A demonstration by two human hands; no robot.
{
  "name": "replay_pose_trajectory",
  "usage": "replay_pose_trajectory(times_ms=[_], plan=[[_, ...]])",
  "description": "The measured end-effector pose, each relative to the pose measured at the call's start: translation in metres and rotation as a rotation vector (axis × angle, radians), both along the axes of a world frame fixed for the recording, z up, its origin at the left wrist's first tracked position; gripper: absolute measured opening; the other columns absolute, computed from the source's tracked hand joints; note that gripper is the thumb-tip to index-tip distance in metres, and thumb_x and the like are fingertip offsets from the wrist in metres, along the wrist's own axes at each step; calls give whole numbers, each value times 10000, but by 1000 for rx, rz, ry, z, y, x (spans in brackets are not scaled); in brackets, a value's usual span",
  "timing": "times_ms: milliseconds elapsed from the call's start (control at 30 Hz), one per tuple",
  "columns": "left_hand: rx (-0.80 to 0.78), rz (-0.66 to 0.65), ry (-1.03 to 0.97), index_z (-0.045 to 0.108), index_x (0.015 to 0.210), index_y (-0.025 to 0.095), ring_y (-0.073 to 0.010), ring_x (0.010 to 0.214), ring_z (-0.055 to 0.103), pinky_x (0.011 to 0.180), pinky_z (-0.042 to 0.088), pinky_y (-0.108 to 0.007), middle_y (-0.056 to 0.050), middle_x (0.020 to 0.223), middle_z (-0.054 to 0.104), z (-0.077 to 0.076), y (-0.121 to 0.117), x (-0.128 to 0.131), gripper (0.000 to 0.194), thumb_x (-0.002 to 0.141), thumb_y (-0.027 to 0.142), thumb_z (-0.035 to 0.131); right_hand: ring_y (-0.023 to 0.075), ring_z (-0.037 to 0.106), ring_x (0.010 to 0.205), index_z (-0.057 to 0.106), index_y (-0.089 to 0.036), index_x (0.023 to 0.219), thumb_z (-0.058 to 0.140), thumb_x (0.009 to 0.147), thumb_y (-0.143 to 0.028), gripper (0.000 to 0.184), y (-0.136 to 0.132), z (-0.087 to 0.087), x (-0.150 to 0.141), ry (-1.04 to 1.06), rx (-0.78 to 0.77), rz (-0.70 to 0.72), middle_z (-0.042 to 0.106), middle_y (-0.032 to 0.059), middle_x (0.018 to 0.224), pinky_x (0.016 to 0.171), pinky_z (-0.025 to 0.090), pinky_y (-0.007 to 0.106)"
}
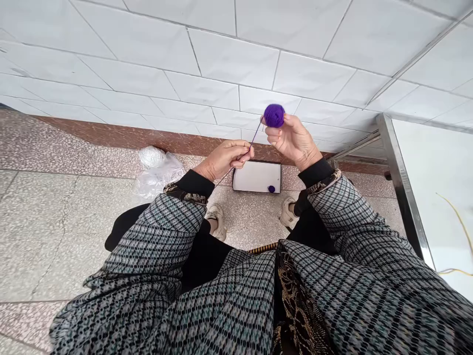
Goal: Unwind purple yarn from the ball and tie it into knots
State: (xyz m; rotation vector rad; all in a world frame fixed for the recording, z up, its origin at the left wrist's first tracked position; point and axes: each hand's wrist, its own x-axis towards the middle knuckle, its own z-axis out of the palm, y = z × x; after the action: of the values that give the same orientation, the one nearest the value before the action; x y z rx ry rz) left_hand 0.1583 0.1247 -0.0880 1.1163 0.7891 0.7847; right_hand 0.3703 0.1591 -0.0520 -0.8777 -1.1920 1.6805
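Observation:
A purple ball of yarn [274,116] is held up in the fingertips of my right hand [293,140], in front of the tiled wall. From the ball a purple strand [255,133] runs down and left to my left hand [231,157], whose thumb and fingers pinch it. The strand goes on below that hand toward my lap, where my sleeve hides it. On the floor between my feet lies a shallow white tray [254,176] with dark edges. A smaller purple ball [271,189] sits in its near right corner.
Left of the tray, a clear plastic bag [160,172] with white yarn [152,157] lies on the speckled floor. A metal-edged white table [436,162] stands at my right, with a yellow cord [458,217] on it. The tiled wall [218,54] rises close ahead.

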Motion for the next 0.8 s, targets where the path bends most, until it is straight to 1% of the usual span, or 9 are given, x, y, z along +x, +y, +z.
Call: replay_pose_trajectory(times_ms=[200, 333, 433, 533, 600, 667, 733, 767, 800], plan=[[-136, 142, -50, 589, 761, 186, -51, 436, 150, 451, 97, -222, 78, 528, 303, -9, 0, 8, 176, 680, 325, 660, 138, 570, 811, 556, -222, 1009, 643, 1018, -505, 297, 8, 7, -1, -58, 49, -204, 633, 77, 1116, 587, 514, 232], [-153, 145, 18, 526, 645, 191, -53, 445, 179, 448, 101, -227, 49, 555, 338, -20, 0, 9, 139, 645, 301, 610, 144, 580, 832, 553, -230, 1004, 662, 1003, -541, 330, 15, 6, 3, -114, 108, -270, 631, 72, 1119, 591, 495, 229], [18, -11, 225, 534, 567, 174, -72, 487, 286, 484, 171, -229, 4, 572, 418, -18, -2, 9, 136, 644, 272, 589, 144, 575, 797, 560, -234, 1012, 736, 958, -492, 317, 22, -4, 5, -192, 139, -306, 619, 44, 997, 620, 472, 240], [247, -266, 332, 593, 591, 165, -109, 573, 425, 577, 326, -247, -19, 610, 515, -3, -5, 3, 164, 712, 277, 589, 153, 565, 812, 586, -216, 975, 770, 884, -250, 209, 21, -16, 3, -434, 235, -290, 616, 30, 935, 707, 482, 270], [344, -285, 340, 611, 609, 164, -124, 619, 469, 628, 368, -261, -20, 632, 552, 8, -4, -5, 183, 745, 286, 595, 167, 559, 851, 615, -196, 909, 735, 791, -83, 203, 13, -20, 1, -658, 336, -120, 634, 32, 921, 778, 490, 293], [362, -151, 340, 616, 622, 161, -125, 617, 461, 625, 360, -264, -17, 630, 552, 15, 0, -14, 167, 750, 266, 589, 171, 563, 844, 656, -180, 877, 706, 724, -18, 229, 1, -17, 1, -755, 360, 216, 661, 27, 894, 792, 494, 303], [321, 24, 331, 611, 631, 161, -116, 581, 414, 591, 326, -263, -11, 615, 524, 16, 5, -22, 134, 742, 221, 568, 158, 576, 793, 690, -170, 926, 728, 725, -56, 234, -9, -10, 0, -641, 289, 533, 685, 19, 884, 734, 497, 287], [297, 90, 326, 602, 627, 163, -112, 562, 383, 576, 304, -263, -6, 601, 499, 15, 7, -24, 126, 738, 200, 555, 146, 583, 764, 691, -167, 967, 751, 744, -102, 239, -11, -6, 0, -530, 242, 611, 692, 18, 894, 696, 496, 273], [281, 126, 325, 593, 621, 164, -109, 549, 358, 568, 290, -265, -3, 591, 477, 13, 8, -25, 126, 736, 182, 544, 134, 585, 737, 680, -166, 1005, 772, 772, -162, 251, -13, -3, -1, -414, 203, 614, 692, 18, 907, 661, 492, 259]])
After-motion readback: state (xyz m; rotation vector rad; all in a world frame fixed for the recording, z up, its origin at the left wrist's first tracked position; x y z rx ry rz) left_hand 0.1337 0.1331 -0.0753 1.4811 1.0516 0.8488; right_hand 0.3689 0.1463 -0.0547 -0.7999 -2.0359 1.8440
